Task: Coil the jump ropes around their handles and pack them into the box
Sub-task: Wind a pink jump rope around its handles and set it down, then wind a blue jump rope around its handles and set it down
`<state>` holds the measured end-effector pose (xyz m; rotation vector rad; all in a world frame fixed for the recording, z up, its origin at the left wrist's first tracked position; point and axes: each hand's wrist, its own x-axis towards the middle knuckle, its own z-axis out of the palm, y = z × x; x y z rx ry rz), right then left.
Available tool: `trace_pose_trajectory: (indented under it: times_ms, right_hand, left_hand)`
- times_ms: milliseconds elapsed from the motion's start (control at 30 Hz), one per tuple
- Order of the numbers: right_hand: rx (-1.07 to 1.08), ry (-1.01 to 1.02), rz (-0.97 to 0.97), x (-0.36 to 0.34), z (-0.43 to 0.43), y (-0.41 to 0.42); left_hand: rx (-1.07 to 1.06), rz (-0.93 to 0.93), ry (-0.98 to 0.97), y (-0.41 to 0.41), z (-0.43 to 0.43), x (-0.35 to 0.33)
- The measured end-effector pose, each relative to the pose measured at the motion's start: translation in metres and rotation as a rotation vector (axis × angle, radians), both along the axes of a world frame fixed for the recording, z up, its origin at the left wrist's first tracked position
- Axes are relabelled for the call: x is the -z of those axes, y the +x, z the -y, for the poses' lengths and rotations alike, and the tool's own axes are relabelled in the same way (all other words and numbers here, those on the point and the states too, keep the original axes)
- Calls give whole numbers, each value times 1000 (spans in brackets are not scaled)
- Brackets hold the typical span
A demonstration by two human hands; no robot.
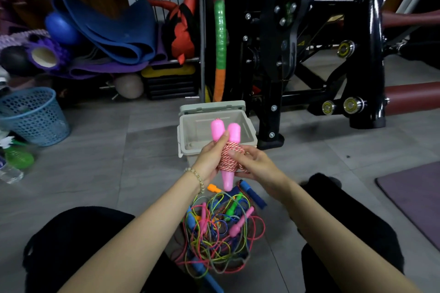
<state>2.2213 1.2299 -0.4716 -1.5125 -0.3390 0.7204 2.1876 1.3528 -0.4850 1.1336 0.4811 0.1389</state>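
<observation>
Pink-handled, red-and-white twisted jump rope (229, 158) hangs coiled at the near rim of the beige plastic box (250, 131), our left hand (209, 162) gripping its handles and our right hand (252, 164) curled round the turns. If we slacken, the end could spring free and unwind.

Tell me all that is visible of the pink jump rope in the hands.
The pink jump rope has two pink handles, seemingly plastic, side by side and roughly upright. A red-and-white twisted cord is coiled round their middle. The left hand grips it; the right hand pinches the coil. It is in front of the open beige box.
</observation>
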Motion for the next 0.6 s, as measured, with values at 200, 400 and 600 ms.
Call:
trace_pose_trajectory:
  times_ms: [200,400,600]
  right_hand:
    - [92,-36,18,36,26,47]
    - [364,-138,-137,112,58,128]
    - [531,-254,-280,207,58,204]
  left_hand:
    - [110,-134,141,54,9,32]
    - [164,-340,783,95,-26,131]
    - [344,-460,866,146,-47,223]
